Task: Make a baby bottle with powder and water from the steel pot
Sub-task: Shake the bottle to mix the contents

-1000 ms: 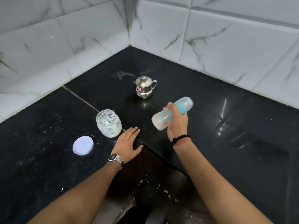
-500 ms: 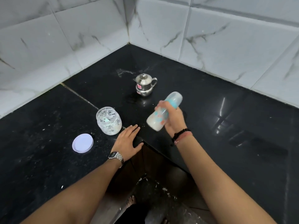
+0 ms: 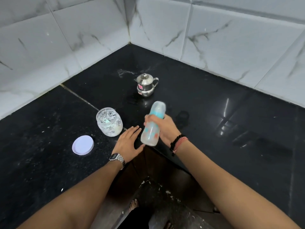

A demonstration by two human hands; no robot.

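Note:
My right hand (image 3: 166, 128) grips a baby bottle (image 3: 151, 128) around its middle, above the counter's front edge. The bottle is capped, with a teal collar, and holds milky liquid; it is nearly upright, cap tilted away, and blurred. My left hand (image 3: 129, 142) lies flat and open on the black counter (image 3: 214, 129), just left of the bottle. An open glass powder jar (image 3: 109, 121) stands left of that hand, its white lid (image 3: 83, 145) lying further left. The small lidded steel pot (image 3: 146, 85) stands behind, toward the corner.
White marble-look tiled walls (image 3: 214, 38) meet in a corner behind the pot. White powder specks are scattered over the left part of the counter. A wet patch lies beside the pot. Below the counter's inner corner is the floor, with bare feet (image 3: 133, 206).
The bottle has swung from lying almost sideways to nearly upright and has come down toward the counter's edge. My left hand has stayed flat on the counter.

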